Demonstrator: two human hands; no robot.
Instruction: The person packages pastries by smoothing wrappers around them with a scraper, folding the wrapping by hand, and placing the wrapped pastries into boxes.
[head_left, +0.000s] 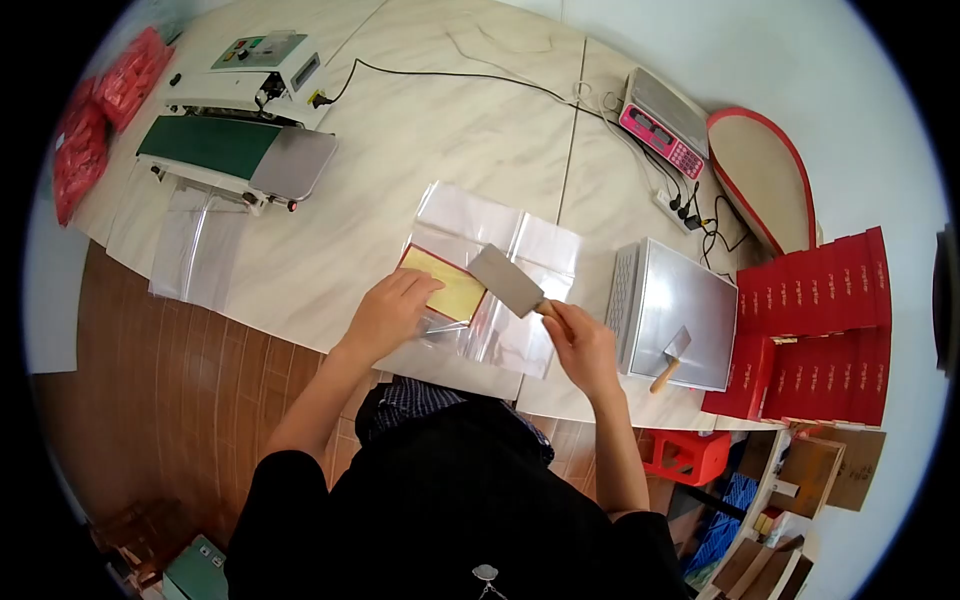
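In my right hand (583,345) is a scraper (508,282) with a flat metal blade and a wooden handle. Its blade slants up and left, with the tip by the right edge of a yellow card with a red border (455,285). My left hand (392,312) is closed on the left part of that card, the fingertips over its face. Clear plastic bags (540,245) lie spread on the table under and around the card. My left hand covers part of the card's lower left side.
A sealing machine with a green belt (205,148) stands at the upper left, near red packets (130,80). To the right are a metal box (690,300) with a second scraper (672,358), red boxes (815,285), a scale (665,125) and cables (470,74).
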